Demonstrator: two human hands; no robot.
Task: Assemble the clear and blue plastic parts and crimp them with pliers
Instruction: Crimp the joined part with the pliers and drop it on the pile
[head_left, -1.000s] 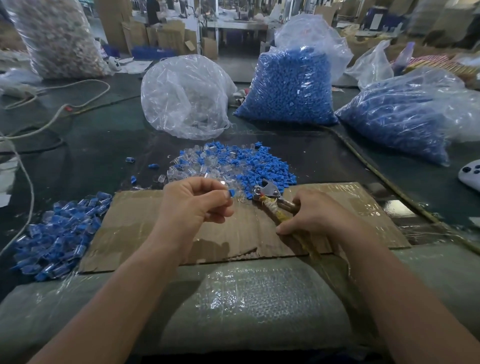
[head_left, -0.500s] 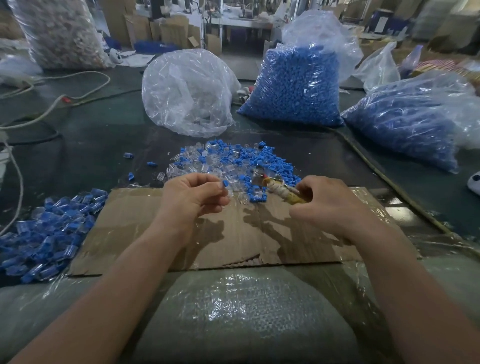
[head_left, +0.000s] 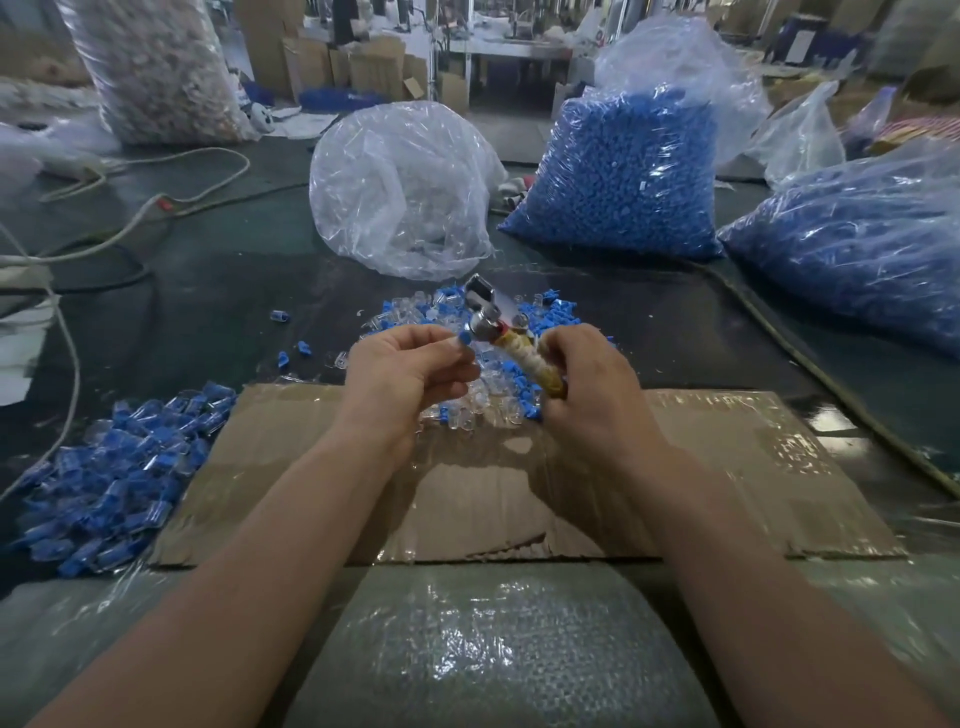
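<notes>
the left hand (head_left: 410, 374) pinches a small blue plastic part (head_left: 464, 339) between thumb and forefinger. the right hand (head_left: 592, 395) curls round the tape-wrapped metal pliers (head_left: 485, 317), head pointing to 11 o'clock, just beside the part.

No lettering, label or number is legible anywhere.

Left hand (head_left: 410, 371) pinching a blue plastic part (head_left: 464, 339), right hand (head_left: 592, 395) gripping tape-wrapped pliers (head_left: 511, 340) raised toward 11 o'clock, loose parts pile (head_left: 415, 314) beyond, assembled pieces (head_left: 114, 467) at 9 o'clock, cardboard sheet (head_left: 727, 467) beneath.
</notes>
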